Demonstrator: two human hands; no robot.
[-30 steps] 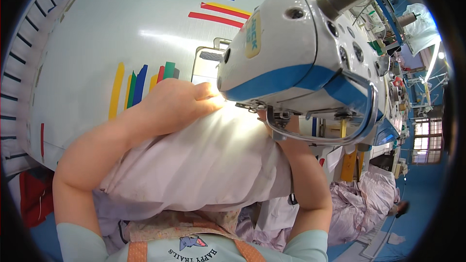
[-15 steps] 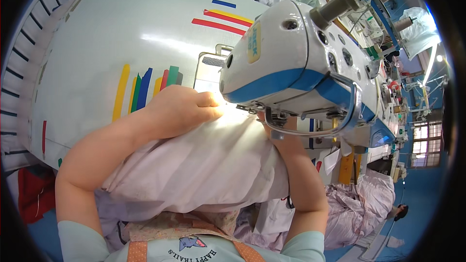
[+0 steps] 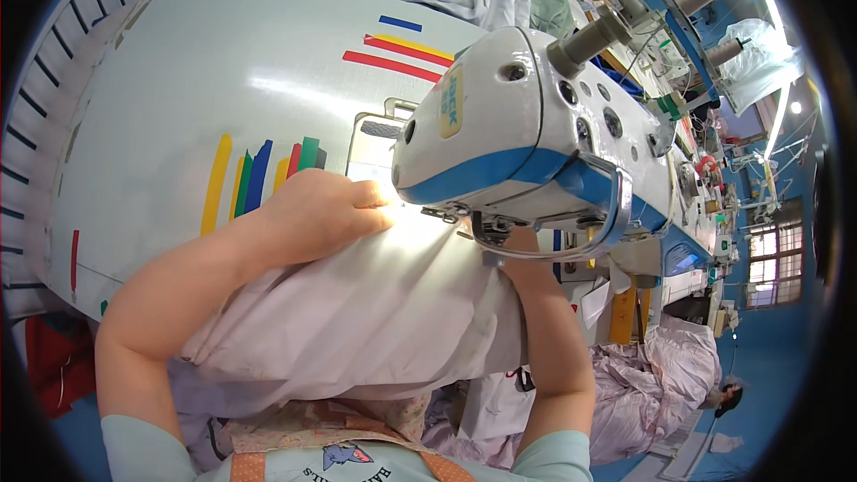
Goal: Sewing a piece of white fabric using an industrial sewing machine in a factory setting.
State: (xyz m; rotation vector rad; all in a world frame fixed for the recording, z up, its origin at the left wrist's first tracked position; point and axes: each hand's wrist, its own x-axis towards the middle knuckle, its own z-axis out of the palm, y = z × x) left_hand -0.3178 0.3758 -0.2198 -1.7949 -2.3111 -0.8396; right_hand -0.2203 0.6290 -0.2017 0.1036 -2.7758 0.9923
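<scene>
— Fabric first: where does the pale cloth lie?
— Draped from the person's lap up under the sewing machine head, so the seam meets the needle.
— And the hands?
— Left hand, left of the machine, presses flat on the cloth, fingers together, steadying it. Right hand sits hidden beneath the machine; its grip I cannot tell.

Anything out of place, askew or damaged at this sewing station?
Nothing stands out. The left hand presses the pale fabric flat beside the sewing machine head; the right hand is mostly hidden behind the machine. The fabric bunches toward the person's lap, and no tear or stain shows.
</scene>
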